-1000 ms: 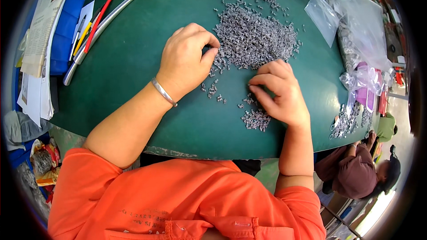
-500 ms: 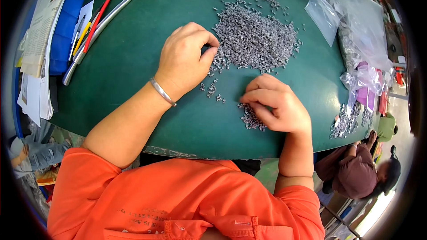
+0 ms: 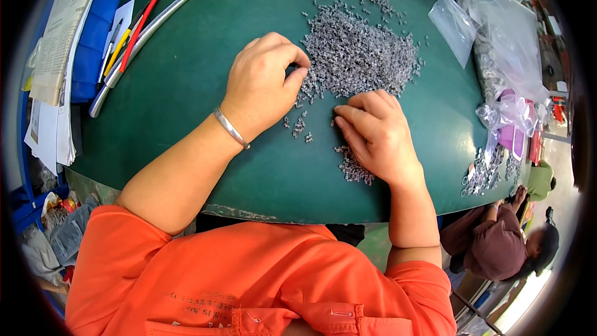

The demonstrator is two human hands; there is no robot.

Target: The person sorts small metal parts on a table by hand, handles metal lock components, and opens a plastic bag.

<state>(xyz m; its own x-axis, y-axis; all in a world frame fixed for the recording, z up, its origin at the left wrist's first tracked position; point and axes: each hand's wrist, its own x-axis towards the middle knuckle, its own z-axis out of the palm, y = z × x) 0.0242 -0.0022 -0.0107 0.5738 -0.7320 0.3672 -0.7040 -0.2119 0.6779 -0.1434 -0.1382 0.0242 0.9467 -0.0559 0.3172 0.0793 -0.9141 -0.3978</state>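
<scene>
A large heap of small grey metal-looking parts (image 3: 364, 50) lies spread on the green tabletop (image 3: 193, 99). At its left edge my left hand (image 3: 264, 81) is closed in a pinch, thumb and forefinger touching the outermost pieces; what they grip is hidden. My right hand (image 3: 380, 134) hovers between the heap and a smaller pile of the same parts (image 3: 354, 168), fingers bent to a pinch. A tiny grey part (image 3: 333, 122) shows at its thumb tip. Between the hands, several loose parts (image 3: 299, 127) sit in little clumps.
To the left, pens (image 3: 134, 34) and a curved silver strip (image 3: 149, 46) lie beside a blue bin (image 3: 90, 56) with papers. Clear plastic bags (image 3: 507, 31) and scattered rings (image 3: 482, 174) occupy the right side. A person in a dark maroon top (image 3: 497, 246) sits beyond the table's right edge.
My right hand has moved up and away from the small pile, towards the large heap. My left hand stays at the heap's edge, nearly unmoved.
</scene>
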